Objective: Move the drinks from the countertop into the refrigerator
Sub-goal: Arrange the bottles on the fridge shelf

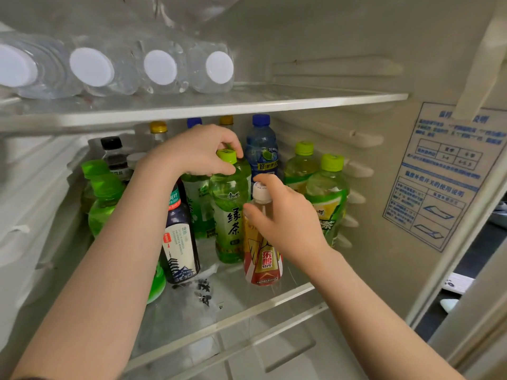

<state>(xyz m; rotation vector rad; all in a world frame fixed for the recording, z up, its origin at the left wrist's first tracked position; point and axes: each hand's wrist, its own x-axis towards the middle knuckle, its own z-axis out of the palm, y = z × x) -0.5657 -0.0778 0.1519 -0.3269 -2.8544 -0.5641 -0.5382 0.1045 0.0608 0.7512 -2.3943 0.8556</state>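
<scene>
Fridge (356, 37) interior, seen from above the middle shelf (274, 300). Drinks stand upright on this glass shelf.

- Left hand (197, 152): fingers curled over the yellow-green cap (226, 155) of a green tea bottle (229, 212), pinching it. The bottle stands at mid-shelf.
- Right hand (288, 215): fingers and thumb curled round the neck of a yellow-and-red bottle (262, 264), just under its white cap (261, 192). This bottle stands at 5 o'clock of the green tea bottle, touching it, near the shelf's front edge.
- Dark-labelled bottle (179, 250) at 8 o'clock of the green tea bottle, partly behind the left forearm.
- Blue-capped bottle (260, 149) at 1 o'clock, further back.
- Two more green tea bottles (327, 198) at 3 o'clock, against the right wall.
- Bright green bottles (105, 204) at 9 o'clock, by the left wall.
- Upper shelf (301, 98) at 12 o'clock: clear water bottles (162, 67) lying on their sides, white caps facing out.
- Blue printed sticker (444, 174) on the right wall.
</scene>
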